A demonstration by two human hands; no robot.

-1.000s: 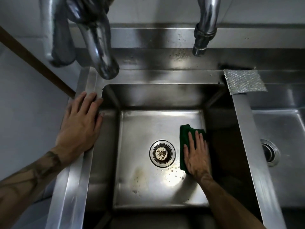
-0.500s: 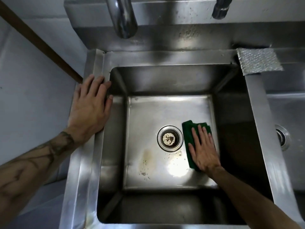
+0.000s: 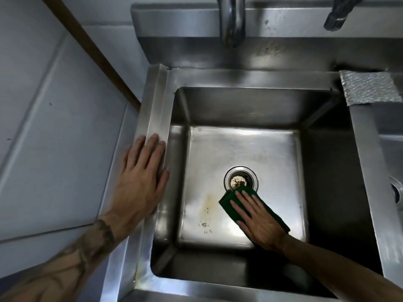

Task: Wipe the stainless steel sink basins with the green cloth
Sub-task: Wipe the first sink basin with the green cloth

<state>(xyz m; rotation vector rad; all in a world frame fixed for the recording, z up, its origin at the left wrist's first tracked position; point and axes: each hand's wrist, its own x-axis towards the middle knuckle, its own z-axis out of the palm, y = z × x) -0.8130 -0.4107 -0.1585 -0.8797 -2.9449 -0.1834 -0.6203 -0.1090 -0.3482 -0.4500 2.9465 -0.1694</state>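
**Flat palm on the cloth, by the drain**

The room is dim and grey, with pale wall panels (image 3: 54, 105) on the left crossed by a slanting brown strip (image 3: 91, 51). A stainless steel sink unit stands against them. Its backsplash (image 3: 283, 25) runs along the far side. A thick faucet spout (image 3: 232, 22) hangs above the left basin (image 3: 239, 149), and a second spout (image 3: 335, 16) hangs further right. A patch of crinkled silver foil (image 3: 368, 88) lies on the far end of the divider (image 3: 366, 171), and beyond it a slice of the right basin (image 3: 392, 149) shows. The left basin's floor is dull and smeared, with a yellowish stain (image 3: 209, 203) and a few water drops (image 3: 205, 224) near the drain strainer (image 3: 238, 180).

The green cloth (image 3: 226, 200) lies folded on the left basin's floor. Its long axis runs diagonally from near right to far left, and its far-left corner overlaps the near edge of the drain strainer's ring.

The right hand (image 3: 259, 221) presses flat on the cloth with its fingers straight and close together, pointing far-left toward the drain. It grips nothing, and the forearm reaches in from the near right corner. The left hand (image 3: 139, 182) lies spread, palm down, on the sink's left rim (image 3: 156, 105). Its fingers point to the far side and its thumb sits at the rim's inner edge.
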